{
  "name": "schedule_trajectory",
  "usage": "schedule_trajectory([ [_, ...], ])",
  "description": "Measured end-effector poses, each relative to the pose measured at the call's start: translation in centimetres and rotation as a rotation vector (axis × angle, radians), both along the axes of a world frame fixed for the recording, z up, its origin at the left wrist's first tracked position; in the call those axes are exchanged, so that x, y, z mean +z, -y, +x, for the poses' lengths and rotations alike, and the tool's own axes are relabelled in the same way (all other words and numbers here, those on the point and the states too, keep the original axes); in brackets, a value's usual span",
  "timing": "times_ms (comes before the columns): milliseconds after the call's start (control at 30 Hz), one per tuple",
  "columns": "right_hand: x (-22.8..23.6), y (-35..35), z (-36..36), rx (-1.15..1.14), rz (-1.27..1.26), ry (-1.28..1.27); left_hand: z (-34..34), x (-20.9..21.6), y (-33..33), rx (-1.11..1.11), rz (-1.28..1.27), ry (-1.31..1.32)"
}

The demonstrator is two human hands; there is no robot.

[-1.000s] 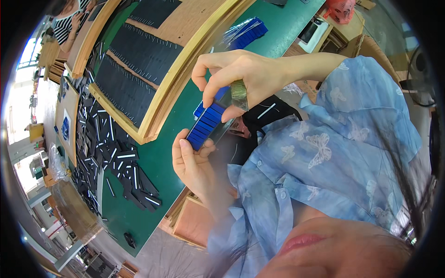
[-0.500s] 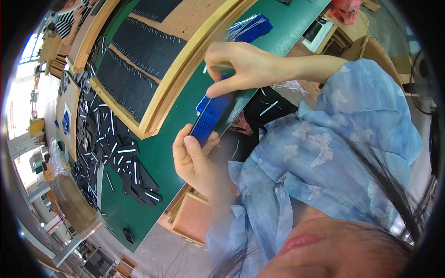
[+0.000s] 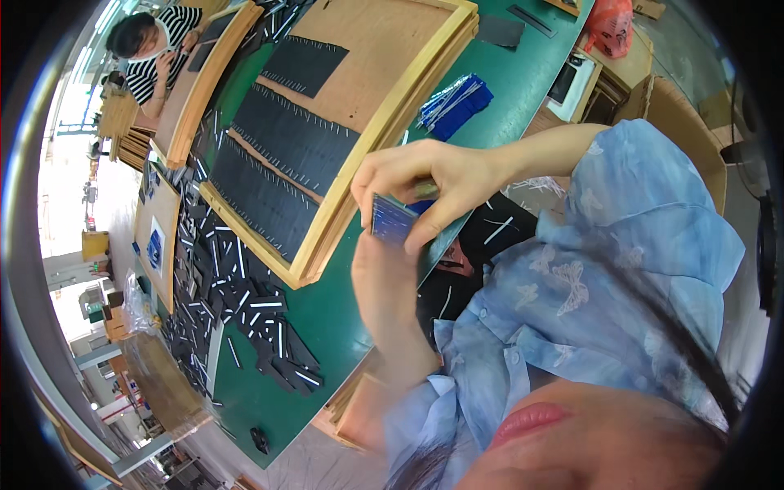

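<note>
The right hand (image 3: 449, 175) pinches a blue stack (image 3: 394, 220) between thumb and fingers, while the left hand (image 3: 388, 278), blurred, grips its lower end, some fingers hidden. Held up over the worktop (image 3: 331, 322) near its edge, the stack looks light and fairly stiff, but its layers might slide, so both ends seem the surest hold. The wooden frame (image 3: 408, 90) bounds the far side; bare green surface lies below its corner.

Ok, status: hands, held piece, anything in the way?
Right hand grips blue stack; left hand at its lower end, grip unclear. Wooden frame nearby, nothing seen blocking.
</note>
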State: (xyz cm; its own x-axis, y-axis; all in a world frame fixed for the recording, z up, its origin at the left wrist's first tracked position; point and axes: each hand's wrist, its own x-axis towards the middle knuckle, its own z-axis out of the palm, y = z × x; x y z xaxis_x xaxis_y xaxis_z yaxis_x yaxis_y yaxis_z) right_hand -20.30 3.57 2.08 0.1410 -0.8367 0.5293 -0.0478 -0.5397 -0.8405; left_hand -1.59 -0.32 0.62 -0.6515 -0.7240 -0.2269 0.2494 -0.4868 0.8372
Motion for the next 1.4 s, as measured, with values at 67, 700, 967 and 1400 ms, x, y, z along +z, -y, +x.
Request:
schedule_trajectory([
  [67,1.8,1.7,-1.6,-0.105,0.118,-0.188,-0.3,-0.5,1.2,-0.187,0.326,-0.327],
  [700,-1.1,14.7,-15.6,-0.585,0.103,-0.908,3.5,-2.2,-1.7,0.359,-0.445,0.371],
  [967,2.0,11.1,-13.7,-0.622,-0.140,-0.875,14.1,-5.0,2.0,1.030,-1.098,1.231],
  [1400,4.5,5.8,-2.5,-0.383,-0.079,-0.727,21.2,-7.3,3.9,0.874,-1.278,1.605],
])
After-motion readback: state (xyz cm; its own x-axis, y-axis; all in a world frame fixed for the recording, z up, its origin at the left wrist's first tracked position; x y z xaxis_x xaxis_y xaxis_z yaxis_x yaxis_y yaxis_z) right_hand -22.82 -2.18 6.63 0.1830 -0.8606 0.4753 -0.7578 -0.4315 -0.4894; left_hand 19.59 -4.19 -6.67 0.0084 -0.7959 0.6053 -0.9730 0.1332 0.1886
